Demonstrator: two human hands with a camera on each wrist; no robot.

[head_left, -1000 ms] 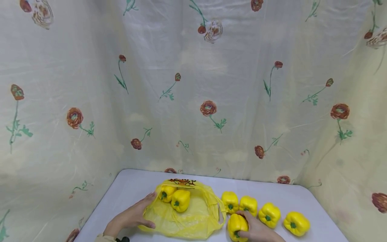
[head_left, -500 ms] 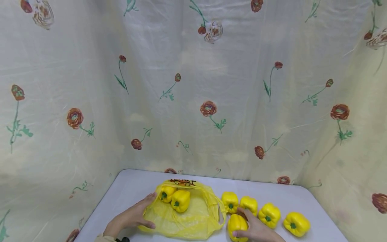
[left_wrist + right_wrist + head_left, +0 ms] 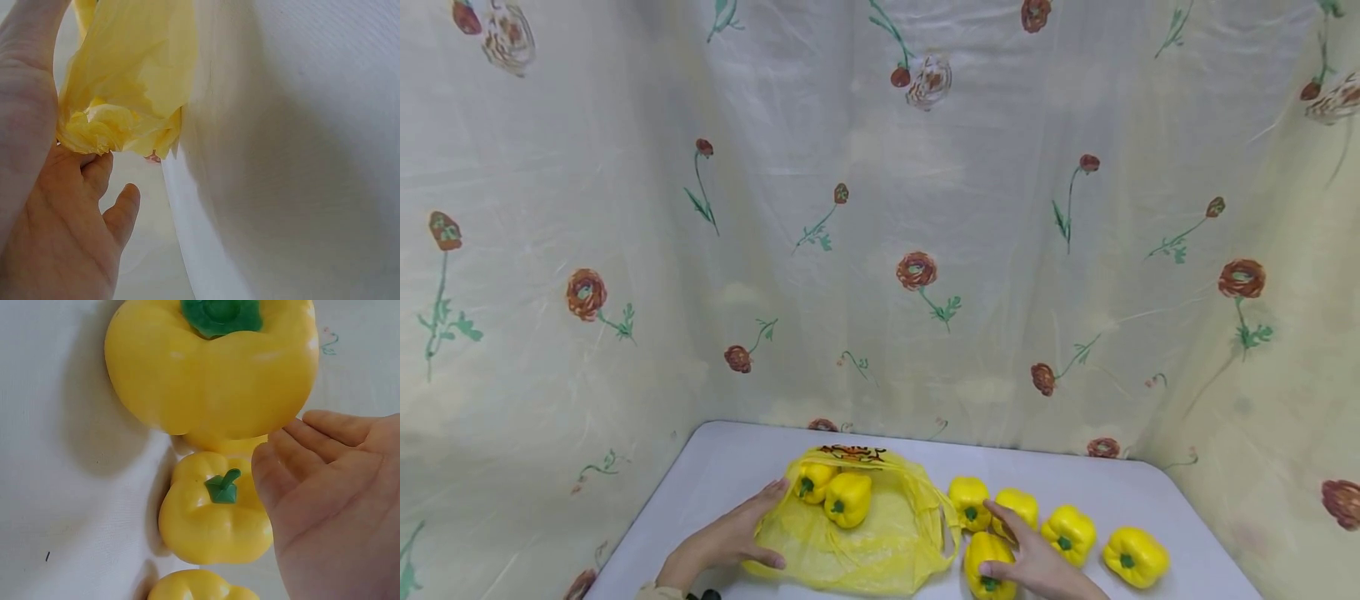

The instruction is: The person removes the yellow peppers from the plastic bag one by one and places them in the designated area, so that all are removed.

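Note:
A yellow plastic bag [image 3: 887, 554] lies on its side with its mouth toward me, and two yellow bell peppers [image 3: 850, 504] sit inside. My left hand [image 3: 730, 533] rests along the bag's left edge, thumb spread from the fingers; in the left wrist view the fingers touch the yellow film [image 3: 137, 56]. Right of the bag's handle stands another bell pepper [image 3: 983, 550], its green stem facing me. My right hand [image 3: 1033, 554] is beside it, fingers extended and the thumb near its front. In the right wrist view this pepper [image 3: 206, 381] looms large beside the loosely straight fingers.
Several more yellow bell peppers [image 3: 1069, 533] line up to the right and behind on the white table [image 3: 745, 446]. A flower-printed curtain [image 3: 880, 333] surrounds the table at the back and sides. Something small and black [image 3: 709, 594] shows by my left wrist.
My right hand has loosened from the front bell pepper; its fingers have straightened and lifted off. The pepper has stayed in about the same spot. My left hand and the bag look unmoved.

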